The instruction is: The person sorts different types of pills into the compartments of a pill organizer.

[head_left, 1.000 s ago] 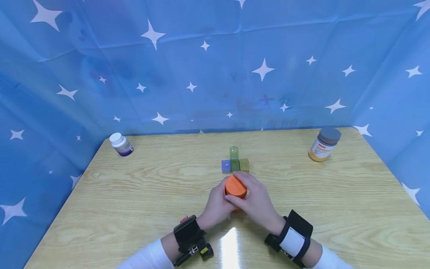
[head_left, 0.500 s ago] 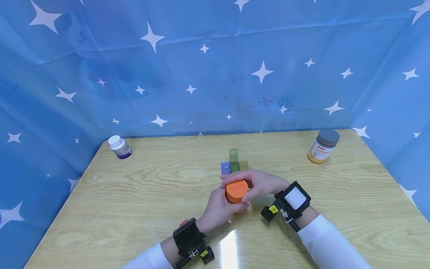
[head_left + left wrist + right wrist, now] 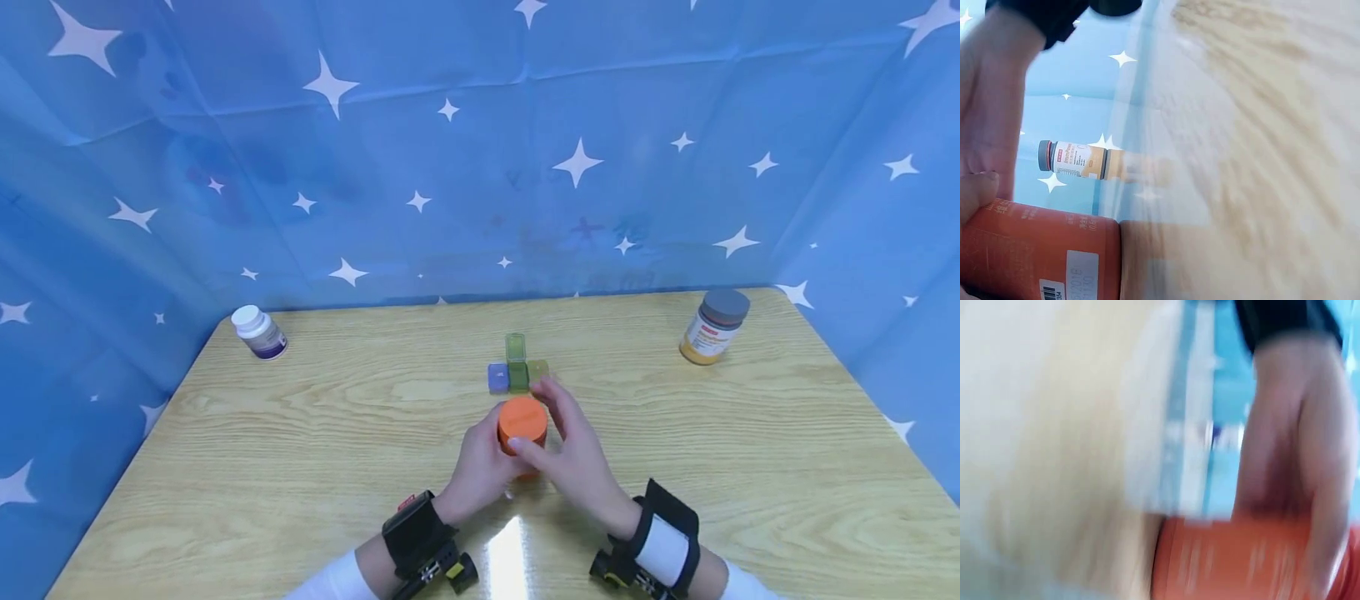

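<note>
An orange bottle (image 3: 1035,250) with a printed label stands upright on the table, its round orange lid (image 3: 522,419) facing up in the head view. My left hand (image 3: 482,462) grips its body from the left. On the other side, my right hand (image 3: 577,458) surrounds the lid loosely: the thumb lies over its front edge, while the forefinger is apart from it at the back right. In the right wrist view this hand is blurred. Just behind the bottle is a small pill organizer (image 3: 517,377) of clear coloured boxes, the green one with its lid flipped up.
At the back left of the table (image 3: 360,467) stands a white bottle (image 3: 259,332) with a purple base. A jar with a dark grey lid (image 3: 715,327) stands at the back right. A blue star-patterned curtain (image 3: 480,192) rises behind and beside the table.
My right hand turned round the lid, its wrist swinging up, then swung back down; its forefinger has moved off the lid. The left hand has kept its grip on the bottle.
</note>
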`<act>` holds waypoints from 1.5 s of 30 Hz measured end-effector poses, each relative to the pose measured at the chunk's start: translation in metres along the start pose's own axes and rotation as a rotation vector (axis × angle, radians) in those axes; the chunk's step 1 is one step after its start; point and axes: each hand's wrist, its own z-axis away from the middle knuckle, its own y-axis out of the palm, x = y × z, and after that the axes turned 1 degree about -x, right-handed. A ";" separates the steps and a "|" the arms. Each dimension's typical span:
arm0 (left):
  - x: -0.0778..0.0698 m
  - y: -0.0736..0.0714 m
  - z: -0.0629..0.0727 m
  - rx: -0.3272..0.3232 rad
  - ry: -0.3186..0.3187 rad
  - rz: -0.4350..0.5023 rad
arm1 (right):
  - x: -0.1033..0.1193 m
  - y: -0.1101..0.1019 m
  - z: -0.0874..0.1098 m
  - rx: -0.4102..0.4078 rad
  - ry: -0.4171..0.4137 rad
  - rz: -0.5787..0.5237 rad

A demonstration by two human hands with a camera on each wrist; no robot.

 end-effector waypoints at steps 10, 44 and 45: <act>0.000 -0.001 0.001 -0.028 0.035 0.011 | 0.006 0.025 0.004 -0.103 0.011 0.152; 0.000 0.001 0.003 -0.027 -0.006 -0.017 | 0.002 0.023 0.009 -0.123 -0.017 0.117; 0.000 0.000 0.003 -0.031 0.008 -0.012 | 0.003 0.026 0.008 -0.110 -0.013 0.124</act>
